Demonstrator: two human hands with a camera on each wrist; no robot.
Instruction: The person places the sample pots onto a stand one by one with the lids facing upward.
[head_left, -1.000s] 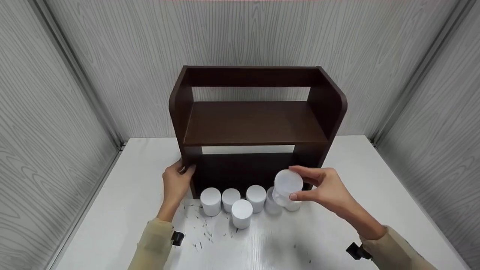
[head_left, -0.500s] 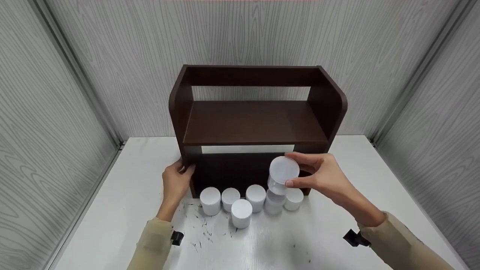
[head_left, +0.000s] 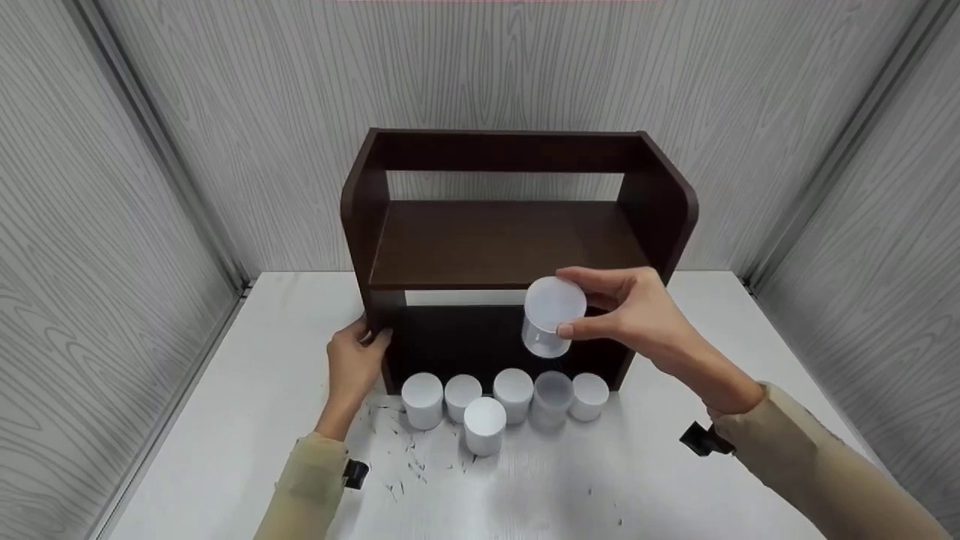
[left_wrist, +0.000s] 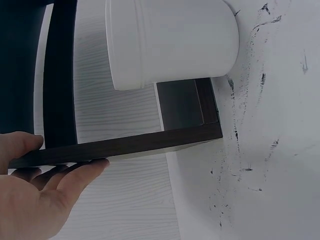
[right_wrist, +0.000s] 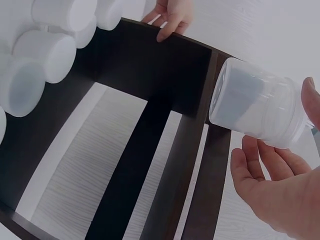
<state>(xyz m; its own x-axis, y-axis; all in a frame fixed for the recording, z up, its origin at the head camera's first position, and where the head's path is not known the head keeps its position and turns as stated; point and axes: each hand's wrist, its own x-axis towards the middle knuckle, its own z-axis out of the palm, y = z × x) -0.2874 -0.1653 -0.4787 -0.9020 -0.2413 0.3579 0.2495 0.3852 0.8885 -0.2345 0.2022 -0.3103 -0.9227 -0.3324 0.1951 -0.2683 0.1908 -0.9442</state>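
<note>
My right hand (head_left: 637,315) pinches a translucent plastic jar (head_left: 553,315) near its lid, thumb on one side and fingers on the other. In the head view the jar overlaps the front of the dark brown two-tier shelf (head_left: 510,240), just below its middle board. The right wrist view shows the jar (right_wrist: 252,100) see-through, with its lid end toward my thumb. My left hand (head_left: 354,371) grips the shelf's left side panel, thumb inside and fingers outside. That panel (left_wrist: 135,145) runs between thumb and fingers in the left wrist view.
Several white jars (head_left: 484,427) stand in a loose row at the shelf's front foot, one set forward. A translucent jar (head_left: 551,401) is among them. The white table (head_left: 277,420) has dark scuff marks (head_left: 409,457). Grey wood-grain walls (head_left: 517,67) enclose the back and sides.
My right hand has lifted the translucent jar up and slightly left, from above the row of jars to near the middle board's edge. My left hand has stayed on the side panel.
</note>
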